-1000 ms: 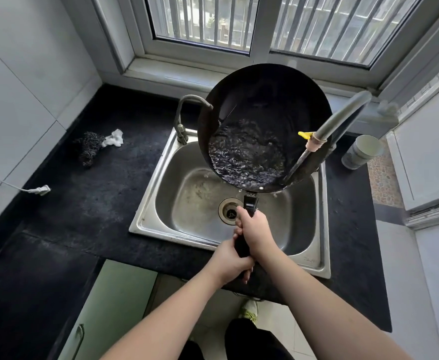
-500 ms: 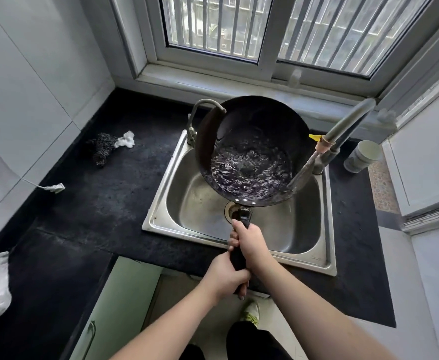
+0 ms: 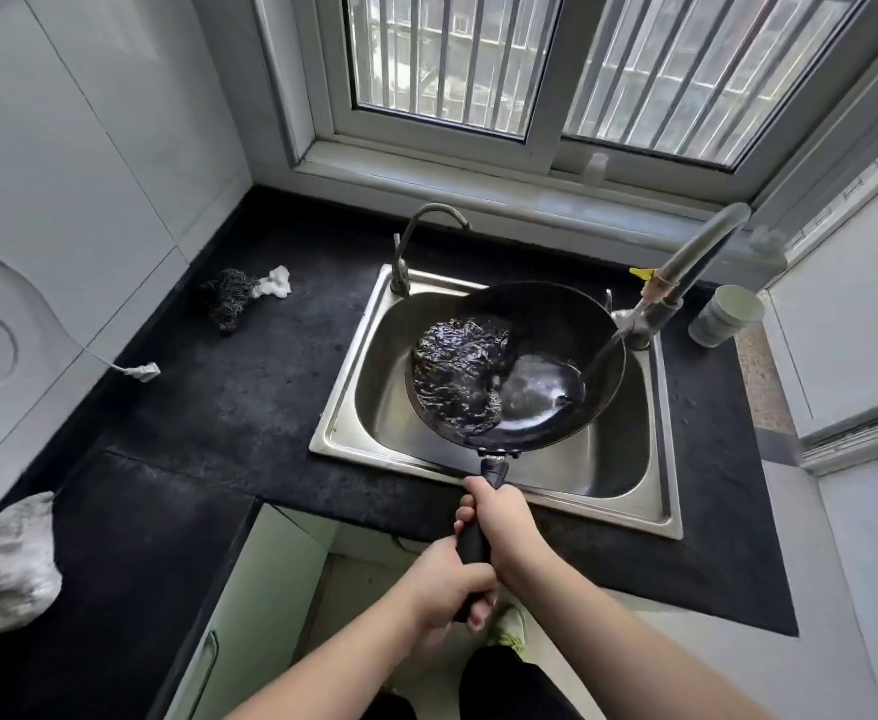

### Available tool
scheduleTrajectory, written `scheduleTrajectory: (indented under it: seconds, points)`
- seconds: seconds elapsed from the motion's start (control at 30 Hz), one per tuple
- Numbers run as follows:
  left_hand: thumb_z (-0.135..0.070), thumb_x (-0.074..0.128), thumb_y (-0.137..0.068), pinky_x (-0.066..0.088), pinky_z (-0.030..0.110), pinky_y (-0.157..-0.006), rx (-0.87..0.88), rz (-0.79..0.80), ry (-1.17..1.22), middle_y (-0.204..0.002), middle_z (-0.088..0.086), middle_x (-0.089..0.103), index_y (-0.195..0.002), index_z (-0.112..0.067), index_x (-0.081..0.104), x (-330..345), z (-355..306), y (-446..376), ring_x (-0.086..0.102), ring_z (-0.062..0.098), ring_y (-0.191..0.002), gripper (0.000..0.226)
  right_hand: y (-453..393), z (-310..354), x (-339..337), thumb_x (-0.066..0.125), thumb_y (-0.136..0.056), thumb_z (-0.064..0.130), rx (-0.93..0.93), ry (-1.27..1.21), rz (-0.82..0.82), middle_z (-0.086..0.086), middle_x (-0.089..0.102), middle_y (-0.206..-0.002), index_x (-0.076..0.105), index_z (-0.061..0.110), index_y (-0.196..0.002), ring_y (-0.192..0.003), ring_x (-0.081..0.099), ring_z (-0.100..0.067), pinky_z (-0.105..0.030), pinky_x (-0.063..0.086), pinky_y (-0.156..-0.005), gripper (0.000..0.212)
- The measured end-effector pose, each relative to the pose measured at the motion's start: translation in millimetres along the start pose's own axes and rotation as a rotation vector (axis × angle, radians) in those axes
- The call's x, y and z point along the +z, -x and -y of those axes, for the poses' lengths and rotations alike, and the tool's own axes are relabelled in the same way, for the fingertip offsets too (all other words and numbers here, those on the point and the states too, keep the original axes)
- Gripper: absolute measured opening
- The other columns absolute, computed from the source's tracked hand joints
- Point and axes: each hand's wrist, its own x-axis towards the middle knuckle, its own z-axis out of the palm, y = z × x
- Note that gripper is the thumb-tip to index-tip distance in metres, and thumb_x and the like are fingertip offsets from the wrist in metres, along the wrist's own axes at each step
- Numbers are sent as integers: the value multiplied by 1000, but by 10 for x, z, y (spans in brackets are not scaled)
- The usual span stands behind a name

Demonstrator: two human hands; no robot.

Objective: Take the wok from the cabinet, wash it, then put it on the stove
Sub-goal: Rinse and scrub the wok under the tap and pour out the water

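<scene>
A black wok [image 3: 556,314] is held over the steel sink [image 3: 353,407], close to level, with rippling water pooled in its left half. Both hands grip its long black handle. My right hand [image 3: 499,522] wraps the handle just behind the wok. My left hand [image 3: 447,584] holds the handle's end, nearer to me. The tall grey tap [image 3: 696,257] leans over the wok's right rim. The stove is not in view.
A second, thin curved tap [image 3: 416,241] stands at the sink's back left corner. A steel scourer with a white rag [image 3: 234,298] lies on the black counter [image 3: 208,418]. A white cup [image 3: 728,314] stands right of the sink. A cabinet door [image 3: 229,615] hangs open below.
The wok has come down from a steep tilt to nearly level and lower over the sink. The water has swung to its left side. Both hands kept their grip.
</scene>
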Motion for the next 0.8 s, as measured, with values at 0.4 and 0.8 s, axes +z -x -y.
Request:
scheduleTrajectory:
  seconds: [0.4,0.8]
  points:
    - [-3,51,-71,24,12,-33,-163,66,78,-50,3,43,-65,-9,44,-153,-240,221,33,5,-32,11,102,-82,134,45,-91,3,69,-108,-84,-3,40,-41,39,10,-59,-35,40,-16,-20,37,-40,33]
    - [0,44,-90,37,8,-31,-300,100,127,-43,-1,50,-79,-16,48,42,-1102,109,46,0,-32,19,71,533,84,28,-97,17,225,-3,58,4,38,-36,39,15,-45,-25,33,-12,-19,27,-35,53]
